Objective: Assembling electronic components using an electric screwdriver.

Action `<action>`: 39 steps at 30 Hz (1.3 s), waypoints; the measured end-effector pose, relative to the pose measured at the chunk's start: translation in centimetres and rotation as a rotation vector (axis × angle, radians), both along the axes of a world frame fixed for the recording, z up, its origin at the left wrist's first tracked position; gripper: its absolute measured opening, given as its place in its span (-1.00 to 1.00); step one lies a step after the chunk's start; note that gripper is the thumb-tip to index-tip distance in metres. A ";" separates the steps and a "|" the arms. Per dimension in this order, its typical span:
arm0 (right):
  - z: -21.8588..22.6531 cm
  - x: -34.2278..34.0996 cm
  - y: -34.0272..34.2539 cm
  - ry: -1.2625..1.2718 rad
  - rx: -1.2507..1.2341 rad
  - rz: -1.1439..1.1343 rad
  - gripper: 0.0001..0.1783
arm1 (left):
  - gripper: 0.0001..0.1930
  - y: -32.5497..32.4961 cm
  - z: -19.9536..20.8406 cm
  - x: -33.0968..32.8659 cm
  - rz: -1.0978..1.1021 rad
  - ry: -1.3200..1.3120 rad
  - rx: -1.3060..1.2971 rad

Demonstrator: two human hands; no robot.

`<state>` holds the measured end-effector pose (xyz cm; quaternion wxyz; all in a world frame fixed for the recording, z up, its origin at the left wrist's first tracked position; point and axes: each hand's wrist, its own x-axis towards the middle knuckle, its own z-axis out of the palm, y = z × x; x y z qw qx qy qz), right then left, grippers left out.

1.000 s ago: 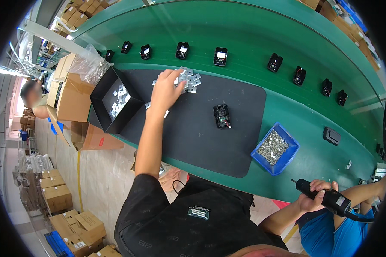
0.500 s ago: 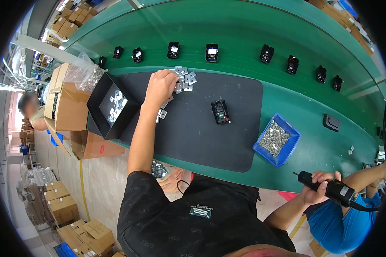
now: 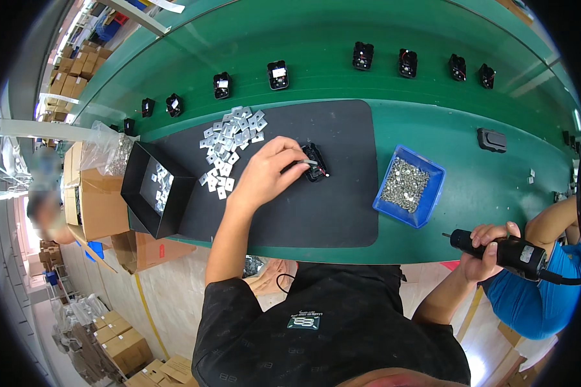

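Note:
My left hand (image 3: 274,169) is closed in a pinch on a small metal plate (image 3: 309,162), held at the open black housing (image 3: 316,169) on the dark mat. Fingers partly cover the housing, so whether the plate touches it I cannot tell. Beside that hand, to the left, lie many loose square metal plates (image 3: 231,137), each with a hole. My right hand (image 3: 487,248) is wrapped round a black electric screwdriver (image 3: 507,253) off the table's front edge at the right. Its bit points left, and a cord runs from its rear end.
A blue tray (image 3: 378,205) of small screws stands right of the mat (image 3: 348,219). At left are a black box (image 3: 139,200) with more plates and a cardboard box (image 3: 106,206). Several black housings (image 3: 278,75) line the green strip behind. A co-worker in blue (image 3: 529,303) sits at right.
My left hand has come from the pile of plates rightward to the housing, now with a plate in its fingers. The right hand still grips the screwdriver. The whole view has shifted.

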<state>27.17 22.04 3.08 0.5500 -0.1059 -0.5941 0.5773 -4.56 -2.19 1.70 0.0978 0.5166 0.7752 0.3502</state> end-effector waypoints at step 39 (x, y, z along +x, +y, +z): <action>0.2 -0.8 -1.2 -0.020 -0.054 -0.021 -0.42 | -0.65 1.7 -3.5 0.7 0.322 -0.609 -0.005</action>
